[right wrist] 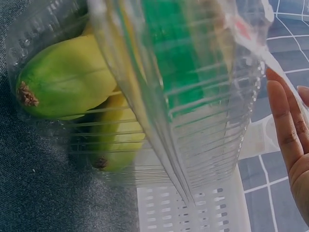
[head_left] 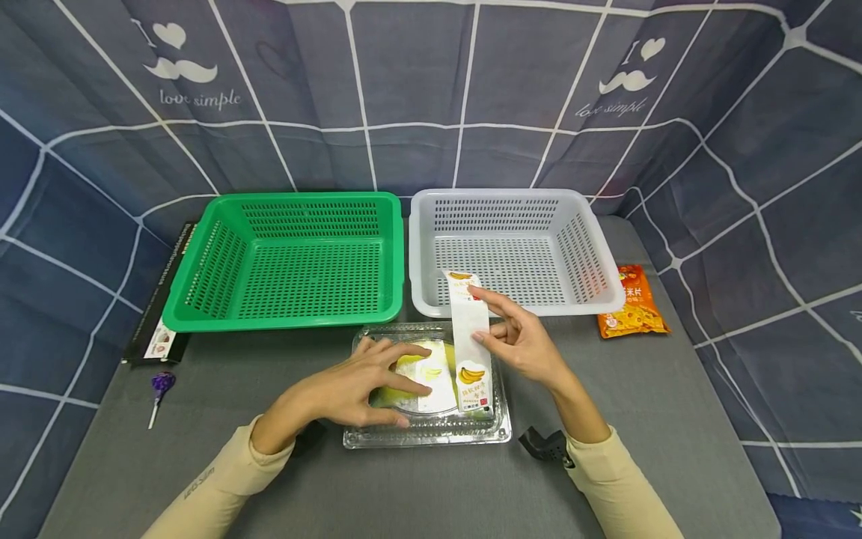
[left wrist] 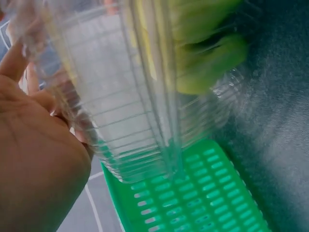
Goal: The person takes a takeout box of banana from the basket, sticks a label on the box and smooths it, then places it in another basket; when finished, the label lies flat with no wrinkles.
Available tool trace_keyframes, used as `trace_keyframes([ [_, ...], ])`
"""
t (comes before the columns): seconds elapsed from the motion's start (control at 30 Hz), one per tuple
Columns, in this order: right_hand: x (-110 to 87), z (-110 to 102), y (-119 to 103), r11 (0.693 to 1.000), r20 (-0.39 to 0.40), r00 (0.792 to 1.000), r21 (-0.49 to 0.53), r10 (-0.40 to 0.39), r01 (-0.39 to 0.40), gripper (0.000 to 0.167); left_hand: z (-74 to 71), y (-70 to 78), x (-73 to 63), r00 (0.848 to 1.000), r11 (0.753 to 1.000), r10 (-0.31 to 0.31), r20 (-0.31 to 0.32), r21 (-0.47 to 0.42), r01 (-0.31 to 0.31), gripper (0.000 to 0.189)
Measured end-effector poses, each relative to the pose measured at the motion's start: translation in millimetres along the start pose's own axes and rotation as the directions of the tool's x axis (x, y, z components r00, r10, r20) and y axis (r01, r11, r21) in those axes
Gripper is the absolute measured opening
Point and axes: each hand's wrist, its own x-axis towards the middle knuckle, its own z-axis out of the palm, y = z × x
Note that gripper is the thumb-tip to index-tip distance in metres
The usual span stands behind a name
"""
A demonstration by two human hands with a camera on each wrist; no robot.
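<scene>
A clear plastic clamshell box (head_left: 431,436) lies on the table, with yellow-green bananas (right wrist: 67,77) inside. My left hand (head_left: 360,382) rests on its lid with fingers spread, touching a white paper piece (head_left: 434,382) there. A long white label strip (head_left: 471,340) printed with bananas runs over the lid's right side, its far end raised toward the white basket. My right hand (head_left: 521,340) holds that strip between the thumb and fingers near its upper part. From the left wrist, the palm (left wrist: 38,154) shows beside the box wall.
Behind the box stand a green basket (head_left: 289,324) on the left and a white basket (head_left: 518,308) on the right. An orange snack bag (head_left: 633,303) lies at the right. A purple lollipop (head_left: 161,383) and a long black box (head_left: 151,322) are at the left.
</scene>
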Motion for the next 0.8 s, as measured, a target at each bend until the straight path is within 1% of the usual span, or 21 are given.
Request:
trace_keyframes([
  [0.1,0.1,-0.2,0.2,1.000,0.004,1.000,0.009,-0.005,0.005,0.067,0.0,0.1,-0.8,0.999,0.999,0.003,-0.037,-0.042,-0.005,0.040],
  [0.17,0.3,-0.4,0.1,1.000,0.006,1.000,0.014,-0.007,0.007,0.066,0.5,1.2,-1.2,0.999,0.998,0.018,-0.050,-0.066,-0.021,0.034],
  [0.23,0.4,-0.5,-0.1,1.000,0.005,1.000,0.015,-0.005,0.005,0.066,1.6,2.4,-0.8,0.999,0.996,0.034,-0.038,-0.084,-0.037,0.028],
  [0.3,0.1,-1.0,0.0,1.000,0.006,1.000,0.011,-0.005,0.005,0.066,2.5,3.6,-0.2,0.999,0.994,0.044,-0.012,-0.099,-0.045,0.023],
  [0.4,-0.4,-1.7,0.7,1.000,0.004,1.000,0.005,-0.002,0.002,0.066,3.4,3.7,0.8,0.999,0.993,0.045,0.022,-0.109,-0.042,0.021],
  [0.57,-0.7,-2.5,2.7,1.000,0.002,1.000,0.007,-0.008,0.008,0.066,2.7,2.3,1.2,0.999,0.993,0.045,0.031,-0.114,-0.041,0.021],
  [0.7,-0.9,-2.3,5.1,1.000,0.004,1.000,0.013,-0.026,0.025,0.066,-0.6,0.9,1.1,0.999,0.986,0.051,0.005,-0.158,-0.049,0.021],
  [0.8,-1.4,-1.3,6.0,1.000,0.009,1.000,0.017,-0.019,0.019,0.067,-9.5,1.6,0.6,0.997,0.982,0.068,-0.047,-0.172,-0.075,0.021],
])
